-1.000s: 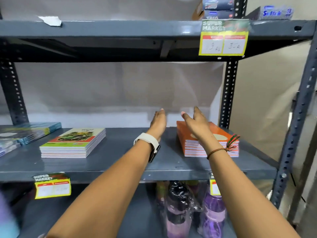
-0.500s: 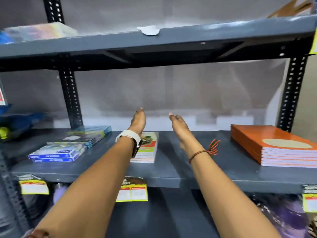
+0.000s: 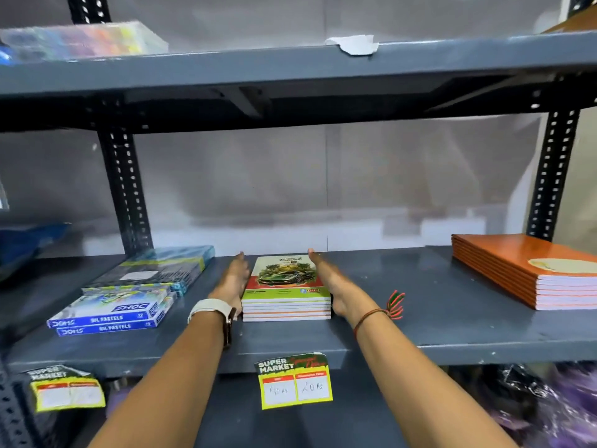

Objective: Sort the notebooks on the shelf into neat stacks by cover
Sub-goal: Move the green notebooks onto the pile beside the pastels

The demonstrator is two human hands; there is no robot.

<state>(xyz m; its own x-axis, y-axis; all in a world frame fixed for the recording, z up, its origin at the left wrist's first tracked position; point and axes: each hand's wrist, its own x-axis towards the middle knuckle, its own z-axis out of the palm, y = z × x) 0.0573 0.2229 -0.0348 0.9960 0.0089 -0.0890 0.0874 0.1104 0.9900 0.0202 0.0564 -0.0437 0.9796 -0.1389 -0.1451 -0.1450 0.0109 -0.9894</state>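
From the head camera, the only view, the left hand (image 3: 233, 281) lies flat with straight fingers against the left side of the car-cover notebook stack (image 3: 286, 291), and the right hand (image 3: 329, 279) mirrors it on the right side, fingers straight, heel near the front corner; neither hand curls round anything; the stack sits mid-shelf on the grey shelf (image 3: 403, 321), squared and about 6 or 7 books deep; the orange notebook stack (image 3: 529, 273) lies well apart at the right end, already tidy; the oil pastel boxes (image 3: 109, 316) sit near the left hand's wrist. My judgement: the risk is uneven pressure; if 1 palm pushes harder the whole pile will probably skid sideways on the smooth metal rather than square up, and the glossy covers could shear so the top books fan out; a leftward slide could nudge the pastel boxes; a forward pull could bring the front edge over the shelf lip above the price tag (image 3: 294, 384).
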